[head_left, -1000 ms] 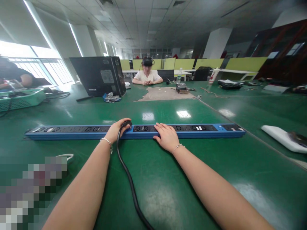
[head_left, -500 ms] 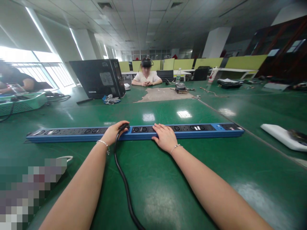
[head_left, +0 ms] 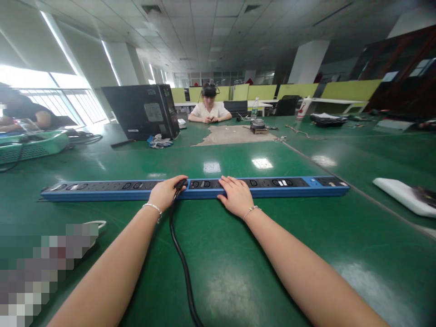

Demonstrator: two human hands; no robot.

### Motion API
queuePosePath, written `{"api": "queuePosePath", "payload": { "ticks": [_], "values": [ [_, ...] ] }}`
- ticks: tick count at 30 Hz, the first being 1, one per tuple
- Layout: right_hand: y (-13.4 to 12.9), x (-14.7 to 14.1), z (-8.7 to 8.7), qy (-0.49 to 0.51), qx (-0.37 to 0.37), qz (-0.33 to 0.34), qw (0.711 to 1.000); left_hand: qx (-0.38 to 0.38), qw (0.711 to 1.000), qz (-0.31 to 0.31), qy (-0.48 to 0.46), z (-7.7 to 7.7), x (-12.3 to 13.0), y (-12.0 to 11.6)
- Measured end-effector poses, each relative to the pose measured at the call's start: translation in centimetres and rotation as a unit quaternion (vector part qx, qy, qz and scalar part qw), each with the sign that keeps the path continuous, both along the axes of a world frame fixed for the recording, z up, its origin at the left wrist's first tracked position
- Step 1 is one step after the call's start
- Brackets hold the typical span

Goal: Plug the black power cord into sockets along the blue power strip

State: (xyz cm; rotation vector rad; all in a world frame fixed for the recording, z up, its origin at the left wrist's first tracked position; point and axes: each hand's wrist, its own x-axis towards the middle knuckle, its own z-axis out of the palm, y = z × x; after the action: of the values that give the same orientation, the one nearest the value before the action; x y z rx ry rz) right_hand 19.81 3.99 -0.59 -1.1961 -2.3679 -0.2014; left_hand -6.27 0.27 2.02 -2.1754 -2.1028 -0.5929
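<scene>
A long blue power strip (head_left: pixel 197 194) with black sockets along its top lies crosswise on the green table. Near the strip's middle, my left hand (head_left: pixel 164 193) is closed around a black plug (head_left: pixel 180 184), held down at the sockets; whether it sits fully in one is hidden by my fingers. From the plug a thick black cord (head_left: pixel 184 261) runs down toward me and out of view. My right hand (head_left: pixel 235 194) holds the strip just right of the middle, fingers across the top and thumb at the near side.
Beyond the strip stand a black computer case (head_left: pixel 143 111) and grey-blue gloves (head_left: pixel 160 141). A green basket (head_left: pixel 37 147) is at the left, a white object (head_left: pixel 402 195) at the right. A person (head_left: pixel 209 109) sits across the table; another person (head_left: pixel 27 109) is at far left.
My left hand and the plug have shifted slightly right, with the wrist turned a little and the cord following. My right hand keeps its place on the strip. The whole view has moved slightly.
</scene>
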Motion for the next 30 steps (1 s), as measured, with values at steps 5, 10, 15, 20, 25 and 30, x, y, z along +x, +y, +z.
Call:
{"api": "queuePosePath", "payload": {
  "ticks": [5,10,15,20,25,30],
  "values": [
    [-0.1,-0.2,0.0,0.003,0.0,-0.004,1.0,0.046,0.998,0.021,0.024,-0.2,0.8,-0.5],
    [-0.5,-0.8,-0.1,0.012,-0.002,-0.023,1.0,0.076,0.997,0.004,0.007,-0.3,1.4,-0.8],
    [-0.5,-0.9,-0.3,0.016,-0.003,-0.02,1.0,0.097,0.995,-0.001,0.006,-0.6,1.6,-0.8],
    [-0.4,-0.9,-0.4,0.015,0.001,-0.021,1.0,0.119,0.993,0.007,0.001,-1.1,1.8,-0.6],
    [-0.4,-0.8,-0.5,0.012,0.005,-0.016,1.0,0.121,0.993,-0.002,-0.002,-1.3,1.7,-0.5],
    [-0.2,-0.6,-0.7,0.002,0.011,-0.008,1.0,0.116,0.993,0.006,-0.005,-1.2,1.8,-0.6]
  ]
}}
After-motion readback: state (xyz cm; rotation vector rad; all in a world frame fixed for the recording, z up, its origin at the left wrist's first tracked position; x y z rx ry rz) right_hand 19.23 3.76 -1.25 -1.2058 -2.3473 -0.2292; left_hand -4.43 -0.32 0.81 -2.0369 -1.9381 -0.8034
